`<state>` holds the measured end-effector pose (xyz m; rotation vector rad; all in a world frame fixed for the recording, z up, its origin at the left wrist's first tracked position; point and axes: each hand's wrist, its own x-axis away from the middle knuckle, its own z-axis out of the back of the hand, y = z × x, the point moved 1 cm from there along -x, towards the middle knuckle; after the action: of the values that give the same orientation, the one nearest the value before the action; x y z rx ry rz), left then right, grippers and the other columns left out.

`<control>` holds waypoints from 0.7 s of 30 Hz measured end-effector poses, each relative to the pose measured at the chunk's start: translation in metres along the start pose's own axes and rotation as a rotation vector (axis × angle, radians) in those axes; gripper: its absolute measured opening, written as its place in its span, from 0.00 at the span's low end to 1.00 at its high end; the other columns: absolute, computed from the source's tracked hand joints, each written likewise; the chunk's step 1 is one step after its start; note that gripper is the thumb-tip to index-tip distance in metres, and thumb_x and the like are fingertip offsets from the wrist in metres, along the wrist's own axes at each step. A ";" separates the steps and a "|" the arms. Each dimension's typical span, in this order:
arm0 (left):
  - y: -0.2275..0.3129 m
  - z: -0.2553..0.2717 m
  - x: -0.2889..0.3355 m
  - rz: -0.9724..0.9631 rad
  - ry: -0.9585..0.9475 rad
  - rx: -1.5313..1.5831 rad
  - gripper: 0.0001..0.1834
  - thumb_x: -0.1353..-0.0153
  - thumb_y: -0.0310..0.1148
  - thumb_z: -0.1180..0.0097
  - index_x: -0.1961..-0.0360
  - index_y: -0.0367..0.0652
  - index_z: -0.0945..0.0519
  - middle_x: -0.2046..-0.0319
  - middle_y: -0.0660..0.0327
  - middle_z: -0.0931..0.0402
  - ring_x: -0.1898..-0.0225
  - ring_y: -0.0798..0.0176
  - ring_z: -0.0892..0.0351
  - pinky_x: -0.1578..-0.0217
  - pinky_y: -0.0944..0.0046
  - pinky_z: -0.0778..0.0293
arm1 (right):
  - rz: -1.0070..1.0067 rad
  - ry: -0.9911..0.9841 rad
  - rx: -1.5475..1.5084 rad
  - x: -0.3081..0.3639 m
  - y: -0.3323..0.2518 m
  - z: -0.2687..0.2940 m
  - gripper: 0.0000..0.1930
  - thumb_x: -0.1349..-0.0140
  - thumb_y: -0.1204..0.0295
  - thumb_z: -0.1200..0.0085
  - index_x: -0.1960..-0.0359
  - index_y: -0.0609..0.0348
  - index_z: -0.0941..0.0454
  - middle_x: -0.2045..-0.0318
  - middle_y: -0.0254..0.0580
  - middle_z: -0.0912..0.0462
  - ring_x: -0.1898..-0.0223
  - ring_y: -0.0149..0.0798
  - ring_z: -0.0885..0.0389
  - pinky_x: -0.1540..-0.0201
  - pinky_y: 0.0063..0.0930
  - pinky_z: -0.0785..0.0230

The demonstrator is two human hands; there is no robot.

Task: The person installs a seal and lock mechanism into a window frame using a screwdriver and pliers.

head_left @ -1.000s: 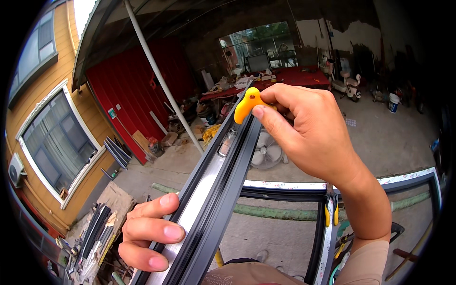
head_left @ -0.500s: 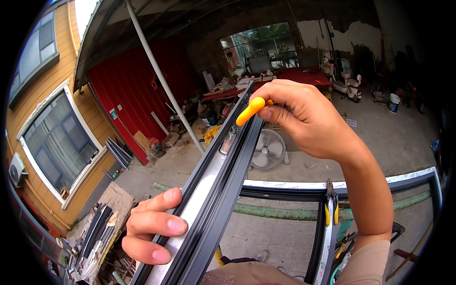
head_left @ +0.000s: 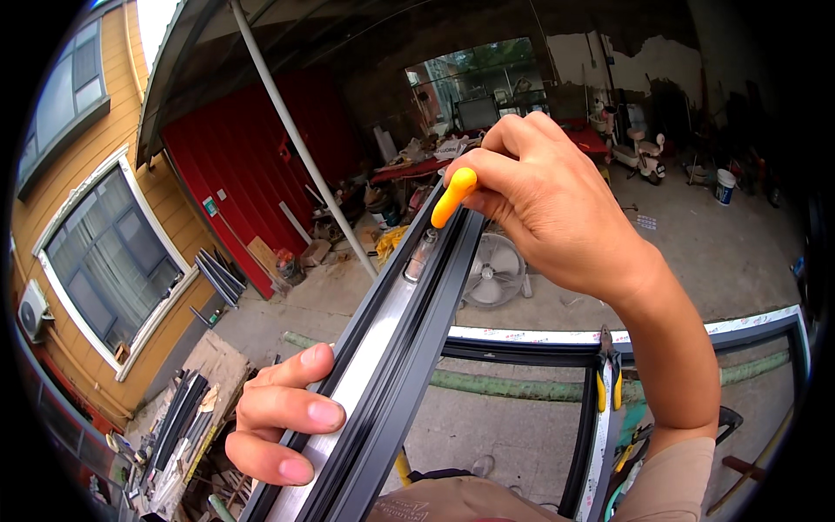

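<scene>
A dark grey aluminium window profile (head_left: 396,396) with a bare silver channel runs slantwise away from me. My left hand (head_left: 283,418) is closed around its lower left side, fingertips resting on the silver face. Near the far end, my right hand (head_left: 548,200) pinches a small tool with a rounded yellow-orange handle (head_left: 455,198); its exact kind is unclear. The handle's lower end sits just above a metal fitting (head_left: 421,258) in the channel. Whether the tool's tip is engaged there is hidden.
Below the profile lies a larger dark frame (head_left: 522,350), with yellow-handled pliers (head_left: 609,374) on it. Beyond are a floor fan (head_left: 493,271) and a red table with clutter. A bench at lower left bears dark strips (head_left: 180,418). A pole (head_left: 300,135) stands farther off.
My right hand has turned, its knuckles now higher, and the yellow-orange handle has tilted slightly with it. The left hand stays in its grip on the profile.
</scene>
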<state>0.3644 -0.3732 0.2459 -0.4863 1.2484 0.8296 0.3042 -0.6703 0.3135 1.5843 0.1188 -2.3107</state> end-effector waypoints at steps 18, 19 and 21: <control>-0.002 -0.003 -0.002 0.016 -0.031 0.143 0.12 0.28 0.30 0.35 0.48 0.53 0.24 0.44 0.46 0.23 0.23 0.33 0.38 0.28 0.32 0.30 | -0.594 -0.074 -0.104 -0.014 -0.032 -0.018 0.30 0.26 0.48 0.51 0.71 0.64 0.14 0.76 0.56 0.14 0.67 0.61 0.12 0.58 0.53 0.19; -0.002 -0.004 -0.002 0.018 -0.036 0.144 0.12 0.28 0.30 0.35 0.48 0.53 0.24 0.44 0.46 0.23 0.23 0.33 0.38 0.28 0.32 0.30 | -0.551 0.000 -0.109 -0.012 -0.029 -0.023 0.29 0.26 0.48 0.51 0.71 0.64 0.14 0.77 0.56 0.14 0.67 0.61 0.12 0.58 0.53 0.19; -0.001 -0.007 -0.001 0.033 -0.009 0.136 0.12 0.28 0.30 0.35 0.49 0.54 0.24 0.44 0.47 0.22 0.23 0.34 0.38 0.28 0.32 0.29 | -0.507 0.075 -0.115 -0.011 -0.029 -0.024 0.29 0.26 0.48 0.50 0.71 0.63 0.14 0.78 0.56 0.15 0.68 0.62 0.12 0.59 0.53 0.19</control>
<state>0.3608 -0.3791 0.2449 -0.3527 1.2983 0.7681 0.3201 -0.6348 0.3110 1.7340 0.7351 -2.5424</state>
